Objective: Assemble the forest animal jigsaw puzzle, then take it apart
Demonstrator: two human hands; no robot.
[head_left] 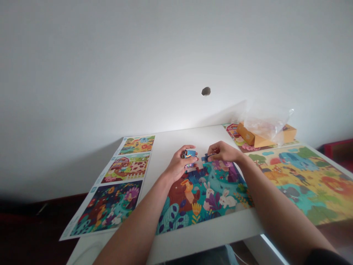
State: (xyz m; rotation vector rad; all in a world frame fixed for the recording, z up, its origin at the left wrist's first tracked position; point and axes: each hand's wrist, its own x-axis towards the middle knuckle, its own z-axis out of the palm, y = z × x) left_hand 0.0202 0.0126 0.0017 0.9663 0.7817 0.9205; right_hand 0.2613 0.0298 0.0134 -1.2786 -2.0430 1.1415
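A forest jigsaw puzzle (190,206) with rabbits and a bear lies partly joined on the white table, its far edge uneven. My left hand (179,163) is closed round a small stack of puzzle pieces (190,154), held above the puzzle's far left part. At the far edge, my right hand (222,151) pinches a dark blue puzzle piece (205,158) with thumb and fingers. The piece sits at or just over the joined part; whether it is locked in cannot be seen. My fingers hide some of it.
A picture sheet (125,171) with three scenes lies at left. On the right is a joined safari puzzle (311,180). Behind it, a yellow box (259,140) and a clear plastic bag (267,121) rest on a farm picture (233,132). A wall with a hole (206,91) stands behind.
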